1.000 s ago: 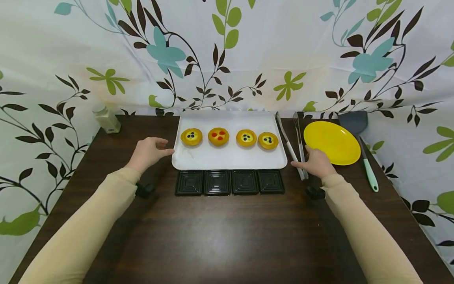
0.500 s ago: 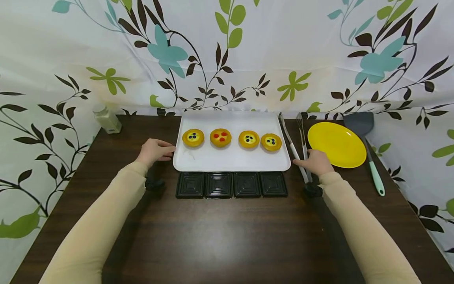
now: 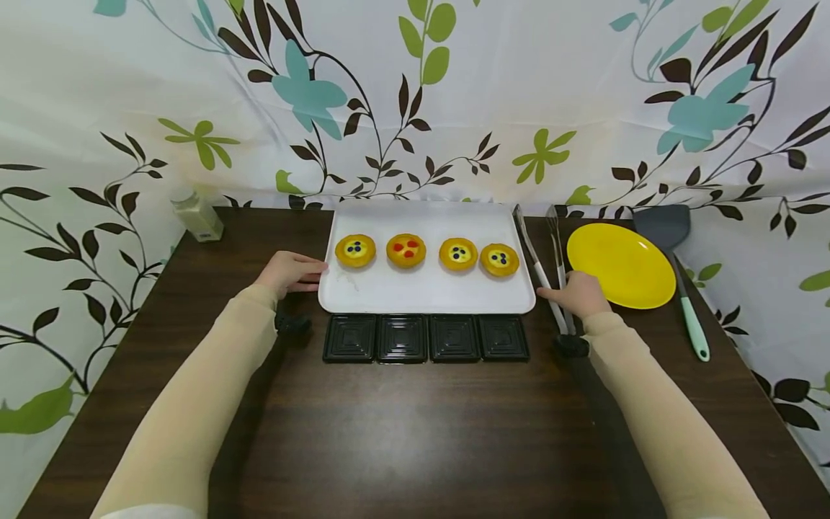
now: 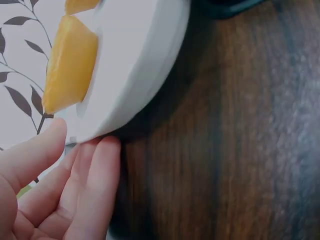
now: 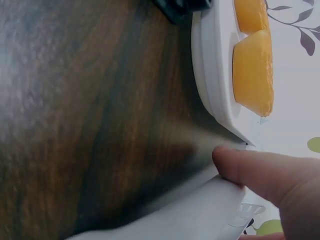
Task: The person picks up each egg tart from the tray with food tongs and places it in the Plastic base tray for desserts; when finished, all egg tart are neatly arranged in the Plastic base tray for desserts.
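In the head view, a white rectangular tray point(image 3: 428, 295) bears several tarts, some blue-dotted point(image 3: 355, 250), one red-dotted point(image 3: 405, 250). My left hand point(image 3: 295, 272) pinches the tray's left edge; in the left wrist view the thumb point(image 4: 37, 150) is at the rim and the fingers point(image 4: 97, 185) reach beneath it. My right hand point(image 3: 579, 292) is over metal tongs with white handles point(image 3: 550, 299), right of the tray. Its straight thumb point(image 5: 250, 165) points at the tray's corner, just short of it, above the white handle. Its other fingers are mostly hidden.
Several small black square trays point(image 3: 402, 339) line the white tray's front edge. At the right lie a yellow plate point(image 3: 622, 267) and a grey spatula with a mint handle point(image 3: 695, 328). A pale bottle point(image 3: 197, 216) stands at the back left, before a patterned curtain point(image 3: 454, 108).
My left hand has moved right to the tray's edge, and its fingers have closed in there. My right hand has barely moved. The whole view has shifted slightly.
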### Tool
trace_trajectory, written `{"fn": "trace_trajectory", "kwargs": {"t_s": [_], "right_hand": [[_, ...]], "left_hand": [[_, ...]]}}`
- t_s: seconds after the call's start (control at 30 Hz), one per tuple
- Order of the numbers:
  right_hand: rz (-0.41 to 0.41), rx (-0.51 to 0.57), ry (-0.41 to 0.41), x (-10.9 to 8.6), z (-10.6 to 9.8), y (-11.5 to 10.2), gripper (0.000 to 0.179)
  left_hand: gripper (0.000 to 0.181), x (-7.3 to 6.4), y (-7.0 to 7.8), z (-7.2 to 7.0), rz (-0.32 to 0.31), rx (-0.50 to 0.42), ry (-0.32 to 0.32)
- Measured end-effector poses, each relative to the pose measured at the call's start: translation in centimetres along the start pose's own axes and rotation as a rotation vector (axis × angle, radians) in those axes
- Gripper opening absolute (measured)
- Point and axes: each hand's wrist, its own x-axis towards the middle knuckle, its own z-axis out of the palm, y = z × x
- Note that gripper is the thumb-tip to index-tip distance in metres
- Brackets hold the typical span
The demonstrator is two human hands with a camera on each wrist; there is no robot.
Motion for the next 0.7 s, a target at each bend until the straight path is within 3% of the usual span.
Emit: {"fn": "trace_trajectory", "kwargs": {"t_s": [0.43,0.7], "right_hand": [[-0.003,0.073,0.044,-0.6,0.0,0.7,0.058],[0.051,0.322,0.052,-1.3,-0.2,1.1,0.057]], "left_hand": [[0.045,1.0,-0.3,0.2,-0.037,0.055,0.069],[0.045,1.0,-0.3,0.5,-0.028,0.066,0.075]]}}
